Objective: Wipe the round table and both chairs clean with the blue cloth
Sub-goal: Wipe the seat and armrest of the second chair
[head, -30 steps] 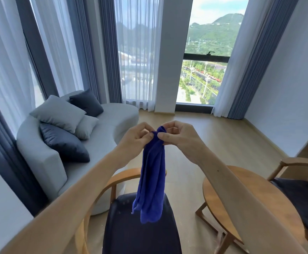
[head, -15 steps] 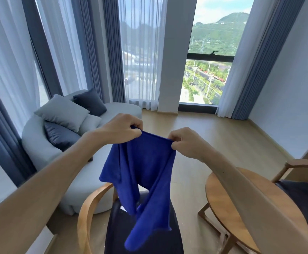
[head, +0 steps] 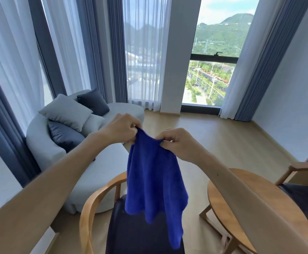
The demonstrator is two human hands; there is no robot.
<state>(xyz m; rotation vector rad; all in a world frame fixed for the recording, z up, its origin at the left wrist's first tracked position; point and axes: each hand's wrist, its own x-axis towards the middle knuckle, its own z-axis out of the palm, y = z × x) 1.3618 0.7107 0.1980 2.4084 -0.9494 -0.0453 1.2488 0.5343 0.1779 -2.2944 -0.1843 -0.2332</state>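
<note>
I hold the blue cloth (head: pixel 154 180) up in the air with both hands: my left hand (head: pixel 121 128) pinches its top edge at the left, fingers curled tight on the fabric, and my right hand (head: pixel 177 143) pinches the same edge just beside it, thumb and fingers closed on a fold. The cloth hangs down from the 2 grips in loose folds, its lower end dangling over the dark seat of the near chair (head: pixel 98 213), which has a curved wooden back rail; whether the cloth touches the seat I cannot tell. To the right of that chair stands the round wooden bench (head: pixel 221 202), its left edge and 1 angled leg in view, much of its top hidden behind my right forearm. At the far right edge of the bench sits the second chair (head: pixel 307 171), with a wooden armrest and a dark seat, only partly in view. Beyond the near chair a grey curved sofa (head: pixel 45 143) carries light and dark cushions (head: pixel 66 111) along the left wall. Sheer white curtains (head: pixel 146 52) and blue drapes frame tall windows, and green hills (head: pixel 221 37) show through the clear pane over a pale wood floor (head: pixel 232 140).
</note>
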